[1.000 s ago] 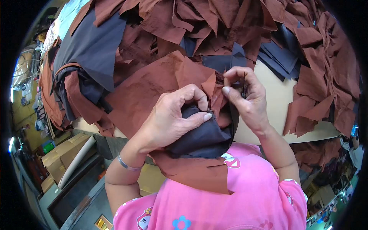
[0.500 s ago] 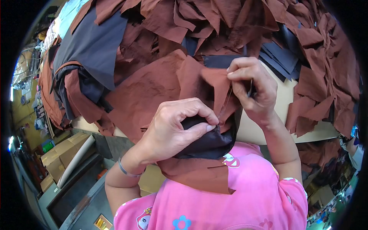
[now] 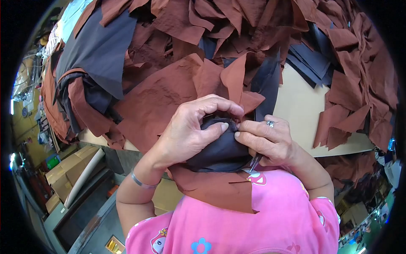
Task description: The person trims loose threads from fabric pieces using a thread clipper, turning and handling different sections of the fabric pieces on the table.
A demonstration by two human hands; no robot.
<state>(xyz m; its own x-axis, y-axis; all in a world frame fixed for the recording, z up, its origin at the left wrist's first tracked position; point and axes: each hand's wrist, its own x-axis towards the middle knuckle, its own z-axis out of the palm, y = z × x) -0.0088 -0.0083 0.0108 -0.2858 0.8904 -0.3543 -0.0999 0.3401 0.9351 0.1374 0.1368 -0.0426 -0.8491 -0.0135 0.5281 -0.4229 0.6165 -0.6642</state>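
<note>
My left hand (image 3: 190, 127), with a metal bangle at the wrist, is curled round a piece of black cloth (image 3: 220, 146), thumb and fingers on its upper edge. My right hand (image 3: 270, 142), wearing a ring, pinches at that same edge, its fingertips close to the left ones. Pointed metal tips, apparently of small snips (image 3: 254, 163), stick out under the right palm. Whatever thread lies between the fingertips is too fine to make out. Brown cloth (image 3: 215, 190) joins or lies under the black piece and hangs over my lap.
Heaped brown cloth pieces (image 3: 262, 29) cover much of the table (image 3: 298, 106). A stack of dark cut pieces (image 3: 308, 63) lies at the right, and a large dark cloth (image 3: 99, 51) at the left. Cardboard boxes (image 3: 69, 171) stand below on the left.
My right hand has come down and left from above the cloth, where a thin thread stretched between the hands, to the black cloth's edge. The brown flap behind has shifted. My left hand stays nearly in place.
</note>
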